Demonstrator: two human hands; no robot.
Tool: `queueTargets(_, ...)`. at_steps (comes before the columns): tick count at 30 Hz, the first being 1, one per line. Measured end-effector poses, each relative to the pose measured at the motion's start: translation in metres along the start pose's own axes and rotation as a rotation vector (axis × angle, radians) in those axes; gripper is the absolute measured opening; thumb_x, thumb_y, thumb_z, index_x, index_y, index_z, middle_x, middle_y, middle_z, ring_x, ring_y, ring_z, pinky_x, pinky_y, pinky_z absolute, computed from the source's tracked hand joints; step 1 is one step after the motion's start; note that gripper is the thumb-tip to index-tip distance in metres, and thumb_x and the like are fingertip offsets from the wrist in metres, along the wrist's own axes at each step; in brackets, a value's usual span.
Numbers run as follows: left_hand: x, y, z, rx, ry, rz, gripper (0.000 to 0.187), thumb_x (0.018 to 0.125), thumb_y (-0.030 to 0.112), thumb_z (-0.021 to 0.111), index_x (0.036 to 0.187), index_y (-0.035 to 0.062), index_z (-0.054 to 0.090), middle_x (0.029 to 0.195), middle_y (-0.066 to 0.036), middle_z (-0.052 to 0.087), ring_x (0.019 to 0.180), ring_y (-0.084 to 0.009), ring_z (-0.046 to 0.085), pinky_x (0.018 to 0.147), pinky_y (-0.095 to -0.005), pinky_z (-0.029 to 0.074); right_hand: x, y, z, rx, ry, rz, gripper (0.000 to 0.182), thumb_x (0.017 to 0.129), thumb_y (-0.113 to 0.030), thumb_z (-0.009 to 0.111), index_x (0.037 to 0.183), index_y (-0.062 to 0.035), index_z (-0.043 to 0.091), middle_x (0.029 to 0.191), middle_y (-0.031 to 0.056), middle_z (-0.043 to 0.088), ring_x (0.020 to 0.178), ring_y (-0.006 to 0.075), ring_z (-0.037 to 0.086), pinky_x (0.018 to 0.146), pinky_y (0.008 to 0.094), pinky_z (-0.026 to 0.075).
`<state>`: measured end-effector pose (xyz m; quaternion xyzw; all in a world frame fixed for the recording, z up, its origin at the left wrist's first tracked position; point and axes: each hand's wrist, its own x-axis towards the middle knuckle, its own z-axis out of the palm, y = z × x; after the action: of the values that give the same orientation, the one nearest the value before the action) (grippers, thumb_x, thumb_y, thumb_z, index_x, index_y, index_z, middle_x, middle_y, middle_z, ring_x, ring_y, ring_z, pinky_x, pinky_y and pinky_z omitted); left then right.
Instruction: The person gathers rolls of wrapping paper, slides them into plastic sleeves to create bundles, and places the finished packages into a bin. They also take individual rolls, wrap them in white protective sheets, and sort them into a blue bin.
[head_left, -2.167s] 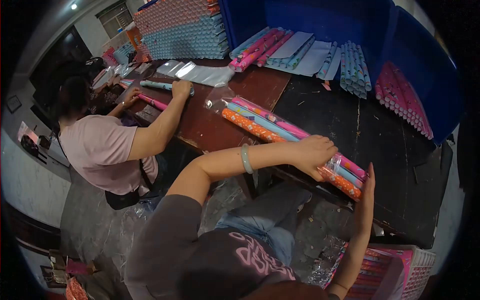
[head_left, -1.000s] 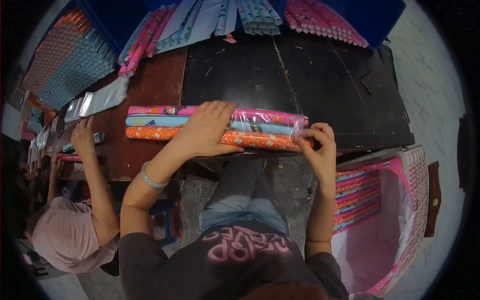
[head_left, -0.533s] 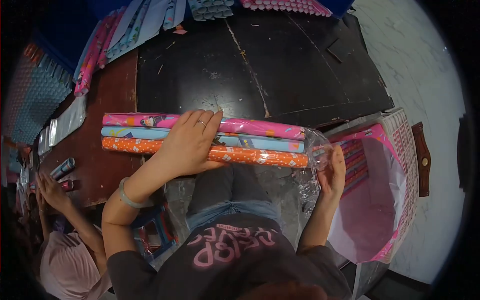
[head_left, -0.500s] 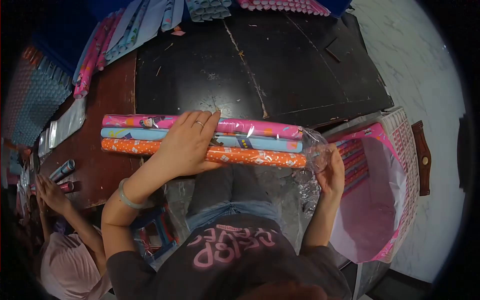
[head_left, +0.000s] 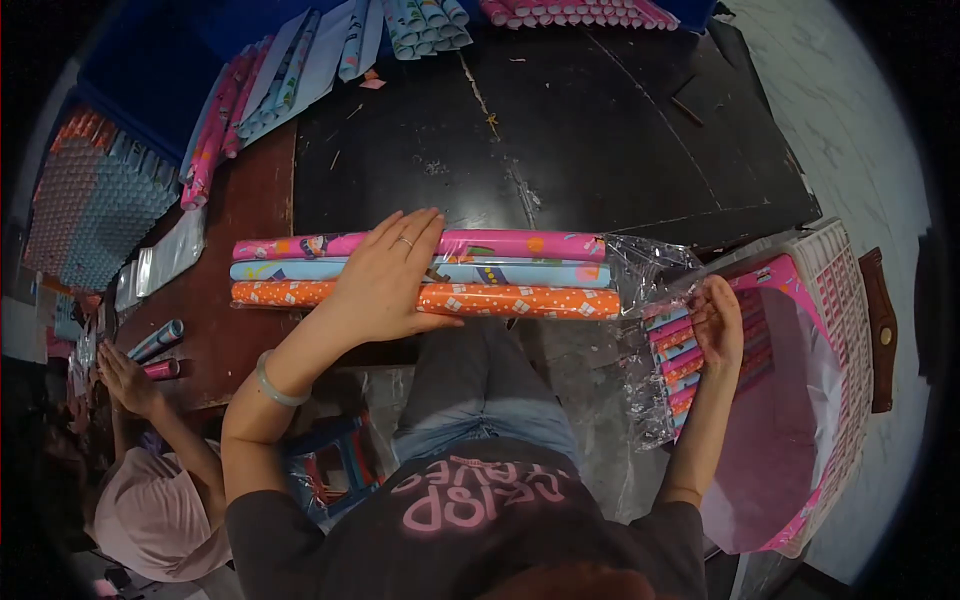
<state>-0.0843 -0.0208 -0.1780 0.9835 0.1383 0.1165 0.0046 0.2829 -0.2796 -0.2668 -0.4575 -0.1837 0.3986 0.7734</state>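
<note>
A flat pack of pink, light-blue and orange wrapping paper rolls (head_left: 530, 302) lies crosswise in front of me in a clear plastic sleeve. My left hand (head_left: 385, 275) spans the pack, fingers over the pink roll and thumb along the near side of the orange one. The loose end of the plastic sleeve (head_left: 650, 262) sticks out past the rolls on the right. At that end, my right hand (head_left: 718, 322) has its fingers curled against the film, palm up.
A pink-lined basket (head_left: 815, 400) on the right holds more wrapped rolls (head_left: 680, 365). Rolls are stacked at the far left (head_left: 100, 200) and along the black table's (head_left: 400, 150) far edge. A co-worker's hands (head_left: 130, 380) are at left, near two rolls.
My right hand has moved right and slightly down, drawing the sleeve's end out longer beyond the rolls. My left hand stays on the pack. The whole view has shifted slightly.
</note>
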Motion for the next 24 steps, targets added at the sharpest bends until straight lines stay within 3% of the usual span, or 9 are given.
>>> queueTargets(1, 0.001, 0.000, 0.000, 0.004, -0.016, -0.004, 0.101, 0.066, 0.059, 0.072, 0.130, -0.0101, 0.037, 0.132, -0.025, 0.044, 0.125, -0.0362, 0.043, 0.109, -0.0455, 0.030, 0.006, 0.002, -0.007, -0.155, -0.211, 0.011, 0.020, 0.091, -0.008, 0.057, 0.108, 0.0024, 0.060, 0.101, 0.0117, 0.066, 0.074, 0.0098, 0.060, 0.064, 0.0203, 0.047)
queueTargets(4, 0.000, 0.000, 0.000, -0.022, -0.081, -0.043, 0.108, 0.064, 0.059, 0.075, 0.136, -0.0088, 0.032, 0.140, -0.025, 0.037, 0.131, -0.0373, 0.036, 0.112, -0.0458, 0.025, 0.008, -0.008, 0.031, -0.272, -0.387, -0.054, 0.026, 0.085, -0.001, 0.057, 0.110, 0.0031, 0.062, 0.109, 0.0152, 0.066, 0.093, 0.0160, 0.065, 0.074, 0.0227, 0.052)
queueTargets(8, -0.001, -0.006, -0.009, -0.055, -0.109, 0.023, 0.111, 0.068, 0.071, 0.063, 0.135, -0.0126, 0.031, 0.141, -0.029, 0.035, 0.134, -0.0381, 0.033, 0.113, -0.0467, 0.021, 0.021, -0.030, 0.063, -0.708, -0.540, 0.183, 0.026, 0.087, -0.009, 0.062, 0.110, 0.0028, 0.065, 0.099, 0.0119, 0.069, 0.084, 0.0147, 0.068, 0.068, 0.0236, 0.053)
queueTargets(10, -0.002, -0.011, -0.014, -0.035, -0.080, -0.006, 0.109, 0.067, 0.067, 0.067, 0.135, -0.0112, 0.032, 0.141, -0.027, 0.035, 0.134, -0.0374, 0.033, 0.113, -0.0466, 0.021, 0.027, -0.035, 0.078, -0.823, -0.573, 0.283, 0.027, 0.087, -0.011, 0.064, 0.110, 0.0019, 0.065, 0.089, 0.0088, 0.070, 0.077, 0.0119, 0.067, 0.066, 0.0230, 0.053)
queueTargets(15, -0.012, -0.022, -0.006, -0.079, -0.015, -0.017, 0.101, 0.067, 0.064, 0.070, 0.130, -0.0092, 0.040, 0.133, -0.025, 0.045, 0.127, -0.0373, 0.043, 0.109, -0.0471, 0.029, 0.028, -0.024, 0.087, -0.798, -0.472, 0.334, 0.023, 0.084, -0.010, 0.069, 0.102, 0.0029, 0.069, 0.073, 0.0036, 0.067, 0.064, 0.0085, 0.061, 0.056, 0.0221, 0.049)
queueTargets(16, -0.012, -0.022, -0.005, -0.072, -0.020, -0.035, 0.101, 0.067, 0.064, 0.070, 0.130, -0.0092, 0.040, 0.133, -0.025, 0.045, 0.127, -0.0373, 0.043, 0.109, -0.0471, 0.029, 0.028, -0.021, 0.091, -0.892, -0.422, 0.282, 0.020, 0.082, -0.010, 0.070, 0.097, 0.0035, 0.070, 0.069, 0.0033, 0.064, 0.057, 0.0068, 0.056, 0.050, 0.0215, 0.044)
queueTargets(18, -0.012, -0.023, -0.003, -0.054, 0.028, -0.007, 0.102, 0.069, 0.071, 0.062, 0.126, -0.0119, 0.044, 0.129, -0.027, 0.049, 0.121, -0.0378, 0.048, 0.106, -0.0467, 0.032, 0.031, -0.014, 0.083, -0.881, -0.570, 0.123, 0.018, 0.081, -0.010, 0.071, 0.092, 0.0043, 0.070, 0.063, 0.0013, 0.058, 0.054, 0.0055, 0.052, 0.046, 0.0215, 0.040)
queueTargets(19, -0.012, -0.022, -0.003, -0.061, 0.035, -0.016, 0.101, 0.069, 0.071, 0.061, 0.124, -0.0118, 0.045, 0.128, -0.027, 0.049, 0.120, -0.0381, 0.049, 0.106, -0.0469, 0.033, 0.026, -0.022, 0.096, -0.839, -0.559, 0.254, 0.016, 0.081, -0.009, 0.071, 0.089, 0.0052, 0.069, 0.062, -0.0003, 0.055, 0.053, 0.0050, 0.050, 0.045, 0.0217, 0.039)
queueTargets(24, -0.015, -0.024, 0.000, -0.051, 0.048, -0.037, 0.102, 0.070, 0.073, 0.058, 0.124, -0.0124, 0.045, 0.128, -0.029, 0.049, 0.120, -0.0386, 0.049, 0.105, -0.0469, 0.033, 0.025, 0.002, 0.094, -0.786, -0.482, 0.267, 0.013, 0.083, -0.010, 0.069, 0.086, 0.0027, 0.069, 0.064, -0.0022, 0.056, 0.053, 0.0047, 0.048, 0.047, 0.0210, 0.038)
